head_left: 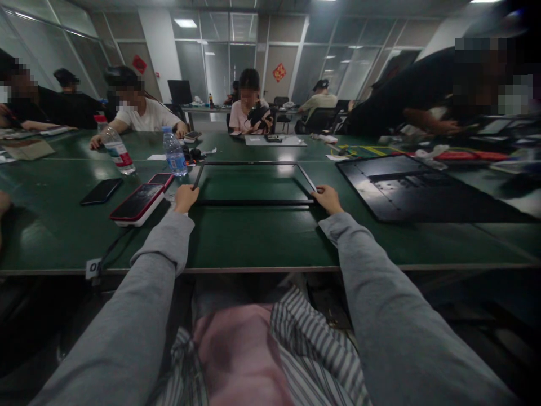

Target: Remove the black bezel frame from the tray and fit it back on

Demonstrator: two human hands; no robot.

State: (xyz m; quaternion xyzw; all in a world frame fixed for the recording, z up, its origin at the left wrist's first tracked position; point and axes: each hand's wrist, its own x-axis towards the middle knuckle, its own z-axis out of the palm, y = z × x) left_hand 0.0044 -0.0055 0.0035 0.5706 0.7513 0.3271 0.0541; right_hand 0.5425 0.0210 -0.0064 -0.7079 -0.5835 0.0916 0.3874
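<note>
A thin black rectangular frame (253, 202), hollow in the middle, is held level at or just above the green table (262, 242); whether it touches the surface I cannot tell. My left hand (186, 198) grips its left side close to the near corner. On the opposite side, my right hand (328, 199) is closed on the frame near the right near corner. Green tabletop shows through the opening. To the right of my right hand lies a large flat black panel (359, 194).
Left of the frame are a red-rimmed device (137, 203) with a cable, a dark phone (101, 192) and two water bottles, one blue-capped (174, 152), one red-capped (116, 146). Several people sit around; one person (406, 90) leans over the table at right.
</note>
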